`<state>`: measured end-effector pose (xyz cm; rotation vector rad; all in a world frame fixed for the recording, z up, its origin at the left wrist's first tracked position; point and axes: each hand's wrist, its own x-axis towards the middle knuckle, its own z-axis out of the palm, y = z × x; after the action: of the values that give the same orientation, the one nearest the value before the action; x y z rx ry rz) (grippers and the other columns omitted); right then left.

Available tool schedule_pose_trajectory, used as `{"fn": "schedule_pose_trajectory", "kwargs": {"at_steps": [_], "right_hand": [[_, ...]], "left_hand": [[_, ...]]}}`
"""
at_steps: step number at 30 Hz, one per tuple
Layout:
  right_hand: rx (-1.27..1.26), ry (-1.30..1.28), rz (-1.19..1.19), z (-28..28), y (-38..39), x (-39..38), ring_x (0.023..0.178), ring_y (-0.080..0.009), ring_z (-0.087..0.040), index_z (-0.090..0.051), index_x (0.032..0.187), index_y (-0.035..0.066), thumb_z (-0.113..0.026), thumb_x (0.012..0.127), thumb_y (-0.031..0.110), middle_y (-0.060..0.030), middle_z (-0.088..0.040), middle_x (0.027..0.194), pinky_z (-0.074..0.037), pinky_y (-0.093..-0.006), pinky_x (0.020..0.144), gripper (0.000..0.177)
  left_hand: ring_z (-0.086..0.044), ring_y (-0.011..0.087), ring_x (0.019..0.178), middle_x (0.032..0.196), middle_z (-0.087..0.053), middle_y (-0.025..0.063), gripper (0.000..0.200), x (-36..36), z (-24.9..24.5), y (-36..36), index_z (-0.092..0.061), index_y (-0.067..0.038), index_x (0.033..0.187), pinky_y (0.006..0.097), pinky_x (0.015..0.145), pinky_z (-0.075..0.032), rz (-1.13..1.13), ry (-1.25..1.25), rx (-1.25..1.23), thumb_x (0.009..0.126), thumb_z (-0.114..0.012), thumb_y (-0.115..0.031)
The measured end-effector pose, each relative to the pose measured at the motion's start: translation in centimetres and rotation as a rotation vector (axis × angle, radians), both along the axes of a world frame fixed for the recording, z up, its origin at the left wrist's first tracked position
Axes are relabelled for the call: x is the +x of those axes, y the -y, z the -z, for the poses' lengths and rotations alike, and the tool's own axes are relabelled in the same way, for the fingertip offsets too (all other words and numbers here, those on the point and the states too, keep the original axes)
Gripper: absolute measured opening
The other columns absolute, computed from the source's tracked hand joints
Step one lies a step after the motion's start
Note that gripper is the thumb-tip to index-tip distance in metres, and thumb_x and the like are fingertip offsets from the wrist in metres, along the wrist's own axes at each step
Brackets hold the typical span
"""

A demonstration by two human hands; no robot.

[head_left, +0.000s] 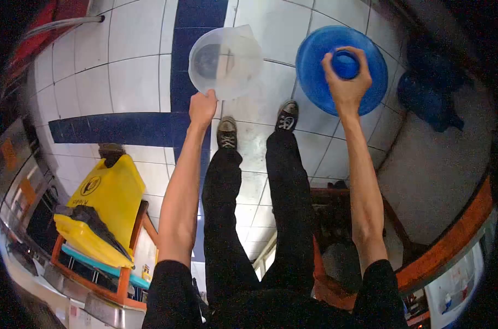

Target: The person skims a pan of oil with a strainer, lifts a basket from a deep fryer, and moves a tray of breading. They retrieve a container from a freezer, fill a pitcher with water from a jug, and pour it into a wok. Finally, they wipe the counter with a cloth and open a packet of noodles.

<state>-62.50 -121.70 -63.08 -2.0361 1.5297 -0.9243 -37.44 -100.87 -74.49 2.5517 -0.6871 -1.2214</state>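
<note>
A translucent plastic pitcher (243, 66) with a pouring lip hangs over the tiles at upper centre. My left hand (203, 107) is closed on its near side, where the grip is partly hidden by my fingers. To the right, a large round blue water jug (315, 71) is seen from above. My right hand (348, 88) curls its thumb and fingers around the jug's neck. Both arms are stretched forward, the pitcher and the jug apart from each other.
White tiles with dark blue bands cover the floor (134, 38). My sneakers (286, 116) stand between pitcher and jug. A yellow plastic container (109, 192) with black lettering is at left. Dark blue bundled material (424, 98) lies at right, near a curved orange-brown edge (446, 247).
</note>
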Motion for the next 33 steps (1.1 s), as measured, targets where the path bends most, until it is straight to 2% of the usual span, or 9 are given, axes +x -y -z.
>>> {"fn": "schedule_pose_trajectory", "kwargs": {"at_steps": [3,5,7,11,16,19,24,28,33], "right_hand": [[-0.045,0.087,0.155,-1.8,0.7,-0.6,0.076,-0.0178,-0.061,-0.061,0.088,0.005,-0.078,0.066,0.018,-0.0062,-0.064,0.081,-0.048,-0.0303,0.075,0.030],[-0.085,0.078,0.200,-1.7,0.7,-2.4,0.074,-0.0158,-0.059,-0.061,0.087,0.004,-0.081,0.066,0.022,-0.0060,-0.064,0.079,-0.048,-0.0300,0.074,0.034],[-0.088,-0.018,0.215,-3.2,0.1,-3.8,0.078,-0.0194,-0.061,-0.061,0.091,0.003,-0.082,0.066,0.029,-0.0090,-0.064,0.082,-0.048,-0.0325,0.077,0.042],[0.064,-0.075,0.298,-4.0,-1.0,-7.4,0.095,-0.0288,-0.058,-0.055,0.107,0.000,-0.079,0.068,0.041,-0.0175,-0.061,0.100,-0.043,-0.0376,0.086,0.062],[0.094,-0.070,0.257,-5.2,-3.7,-9.8,0.113,-0.0375,-0.047,-0.043,0.123,0.000,-0.067,0.078,0.048,-0.0222,-0.051,0.120,-0.032,-0.0437,0.099,0.070],[0.124,-0.086,0.110,-5.1,-5.4,-9.4,0.118,-0.0383,-0.042,-0.038,0.129,0.001,-0.057,0.082,0.054,-0.0218,-0.046,0.126,-0.027,-0.0462,0.103,0.073],[-0.059,-0.067,-0.141,-4.4,-5.5,-9.1,0.123,-0.0323,-0.040,-0.038,0.134,0.002,-0.035,0.089,0.060,-0.0169,-0.045,0.130,-0.023,-0.0462,0.107,0.074],[-0.124,0.509,0.494,3.5,-5.5,-19.8,0.122,-0.0236,-0.042,-0.044,0.130,0.003,-0.027,0.095,0.053,-0.0117,-0.053,0.123,-0.027,-0.0381,0.105,0.063],[0.498,0.206,0.589,27.6,-6.6,-30.0,0.125,-0.0219,-0.040,-0.041,0.134,0.003,-0.028,0.094,0.054,-0.0125,-0.049,0.130,-0.026,-0.0393,0.106,0.066]], "left_hand": [[-0.056,0.0472,0.099,0.099,-0.058,0.0348,0.056,2.4,2.6,0.5,-0.060,0.012,0.098,0.0481,0.090,-0.042,0.054,0.020,0.041,0.085,-0.042,-0.039],[-0.045,0.0438,0.117,0.124,-0.049,0.0286,0.064,2.4,-0.1,2.0,-0.050,0.006,0.121,0.0459,0.099,-0.034,0.079,0.112,0.206,0.087,-0.041,-0.048],[-0.042,0.0397,0.118,0.125,-0.047,0.0248,0.061,0.3,-3.7,2.7,-0.046,0.004,0.125,0.0438,0.101,-0.032,-0.005,0.529,-0.003,0.085,-0.051,-0.042],[-0.038,0.0378,0.123,0.131,-0.042,0.0192,0.068,-6.7,-9.7,6.4,-0.039,-0.008,0.133,0.0441,0.104,-0.030,0.308,-0.066,-0.604,0.074,-0.067,-0.021],[-0.024,0.0446,0.132,0.141,-0.035,0.0148,0.076,-22.2,-12.5,12.7,-0.039,-0.013,0.133,0.0544,0.108,-0.018,0.606,-0.234,-0.936,0.066,-0.072,-0.030],[-0.025,0.0483,0.130,0.138,-0.039,0.0144,0.071,-25.4,-11.0,14.3,-0.043,-0.014,0.129,0.0621,0.105,-0.013,0.442,0.060,-0.957,0.067,-0.071,-0.031],[-0.042,0.0426,0.121,0.113,-0.058,0.0164,0.057,-24.2,-11.4,14.5,-0.056,-0.008,0.112,0.0648,0.103,-0.016,0.217,-0.035,-1.131,0.064,-0.075,-0.031],[-0.057,0.0382,0.103,0.099,-0.064,0.0161,0.054,-22.4,-11.1,13.3,-0.059,-0.005,0.104,0.0632,0.101,-0.023,0.225,-0.097,-1.163,0.062,-0.079,-0.033],[-0.065,0.0286,0.077,0.086,-0.066,0.0135,0.053,-19.6,-8.5,11.5,-0.058,0.001,0.098,0.0442,0.096,-0.039,0.215,-0.229,-1.244,0.065,-0.078,-0.035]]}}
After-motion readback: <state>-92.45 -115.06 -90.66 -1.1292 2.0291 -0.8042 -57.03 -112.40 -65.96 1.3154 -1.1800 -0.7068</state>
